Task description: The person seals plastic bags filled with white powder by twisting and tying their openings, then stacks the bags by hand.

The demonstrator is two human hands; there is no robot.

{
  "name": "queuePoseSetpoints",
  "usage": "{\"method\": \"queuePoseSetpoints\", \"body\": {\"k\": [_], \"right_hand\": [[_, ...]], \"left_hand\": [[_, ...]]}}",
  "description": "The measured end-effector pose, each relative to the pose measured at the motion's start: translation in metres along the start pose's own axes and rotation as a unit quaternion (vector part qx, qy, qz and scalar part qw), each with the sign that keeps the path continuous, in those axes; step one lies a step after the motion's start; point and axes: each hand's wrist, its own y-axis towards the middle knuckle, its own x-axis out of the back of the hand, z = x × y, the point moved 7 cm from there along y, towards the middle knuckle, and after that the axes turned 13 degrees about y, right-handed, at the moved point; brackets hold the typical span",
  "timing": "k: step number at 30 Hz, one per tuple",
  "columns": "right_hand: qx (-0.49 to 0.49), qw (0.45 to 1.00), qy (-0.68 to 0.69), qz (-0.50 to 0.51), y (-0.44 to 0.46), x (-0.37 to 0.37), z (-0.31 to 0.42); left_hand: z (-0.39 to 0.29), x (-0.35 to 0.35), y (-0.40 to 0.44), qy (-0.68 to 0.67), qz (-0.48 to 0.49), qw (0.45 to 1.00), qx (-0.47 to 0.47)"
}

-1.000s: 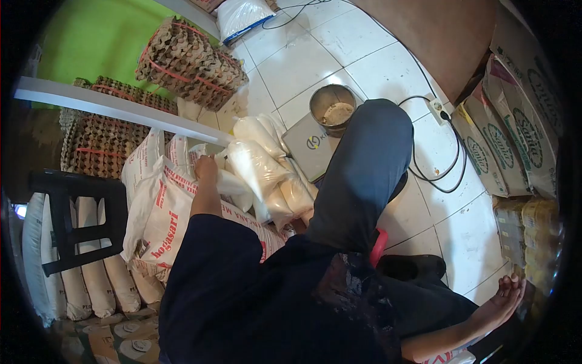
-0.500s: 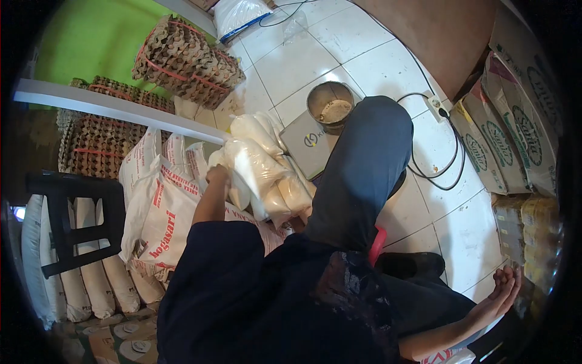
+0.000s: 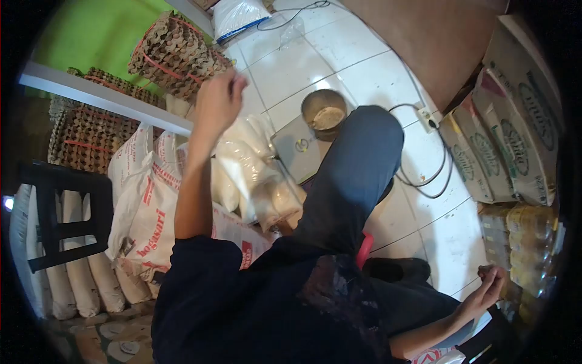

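My left hand [image 3: 219, 103] is raised above the bagged goods, back toward me, with its fingers curled in. Nothing shows in it. Below it, several clear plastic bags of pale contents [image 3: 245, 148] lie piled on a white printed sack [image 3: 230, 233]. Beside the pile, a round metal pot [image 3: 325, 112] with light brown contents stands on a flat grey platform [image 3: 300, 148] bearing a round logo. Far to the right, my right hand [image 3: 492, 286] hangs loosely open over my leg, fingers slightly bent and apart, holding nothing.
Bundled egg trays [image 3: 176, 54] stand by the green wall. A black plastic stool [image 3: 66, 218] and a large white sack [image 3: 145, 206] are at left. On the right are cartons [image 3: 515, 133], packed bottles [image 3: 530, 242] and a power strip [image 3: 428, 119] with a looping cable.
My left hand has left the plastic bags and risen up and away, toward the egg trays. My right hand stays near its place. The whole view has shifted slightly.
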Motion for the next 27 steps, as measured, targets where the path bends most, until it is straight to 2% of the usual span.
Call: {"method": "queuePoseSetpoints", "body": {"k": [1, 2, 3, 4, 5, 6, 7, 8, 11, 13, 16, 23, 27], "right_hand": [[0.016, 1.0, -0.003, 0.009, 0.002, 0.0, -0.001], [0.053, 0.998, -0.025, -0.023, 0.003, -0.003, 0.006], [0.05, 0.998, -0.018, -0.038, 0.004, -0.004, 0.004], [0.058, 0.998, -0.019, -0.033, 0.003, -0.008, 0.008], [0.066, 0.997, -0.016, -0.031, 0.002, -0.013, 0.009], [0.044, 0.997, 0.052, -0.042, 0.002, -0.017, -0.001], [0.022, 0.991, 0.121, -0.05, 0.0, -0.021, -0.011], [0.015, 0.991, 0.118, -0.065, 0.0, -0.023, -0.015], [-0.048, 0.98, 0.166, -0.1, -0.002, -0.033, -0.022], [-0.068, 0.964, 0.229, -0.113, -0.003, -0.036, -0.034], [-0.076, 0.949, 0.278, -0.125, -0.002, -0.04, -0.043], [-0.079, 0.943, 0.292, -0.141, 0.001, -0.041, -0.059], [-0.098, 0.922, 0.345, -0.149, 0.002, -0.043, -0.071]], "left_hand": [[-0.043, 0.02, 0.008, -0.054, -0.055, 0.997, -0.008], [-0.08, 0.028, 0.01, -0.112, -0.09, 0.989, -0.038], [-0.115, 0.035, 0.009, -0.171, -0.128, 0.974, -0.072], [-0.153, 0.037, 0.005, -0.239, -0.144, 0.952, -0.128], [-0.188, 0.031, 0.005, -0.271, -0.129, 0.944, -0.138], [-0.222, 0.038, -0.001, -0.298, -0.221, 0.91, -0.186], [-0.256, 0.021, 0.004, -0.411, -0.098, 0.884, -0.199], [-0.289, 0.013, 0.001, -0.462, -0.109, 0.851, -0.225], [-0.371, -0.008, -0.019, -0.507, -0.003, 0.807, -0.301], [-0.407, -0.026, -0.035, -0.526, 0.017, 0.78, -0.339], [-0.436, -0.063, -0.051, -0.539, 0.115, 0.758, -0.349], [-0.429, -0.112, -0.063, -0.568, 0.111, 0.745, -0.332], [-0.424, -0.116, -0.067, -0.592, 0.156, 0.74, -0.279]]}}
